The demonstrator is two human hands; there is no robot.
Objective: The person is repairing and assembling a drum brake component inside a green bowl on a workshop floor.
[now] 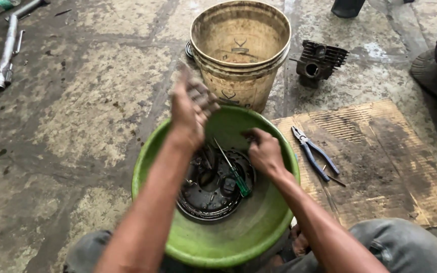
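A green plastic basin (pixel 259 222) sits on the floor between my knees. Dark oily metal parts (pixel 206 192) and a green-handled screwdriver (pixel 237 179) lie in its bottom. My left hand (pixel 188 114) is raised over the basin's far rim and grips a blurred, greasy ribbed part (pixel 202 93). Inside the basin at the right, my right hand (pixel 264 151) is curled with its fingertips down on something small and dark near the wall; what it pinches is hidden.
A dirty beige bucket (pixel 239 50) stands just beyond the basin. A black finned engine cylinder (pixel 318 61) lies to its right. Blue-handled pliers (pixel 313 151) rest on oily cardboard (pixel 380 162). A metal pipe (pixel 7 50) lies far left. Another person's shoe (pixel 426 71) is at right.
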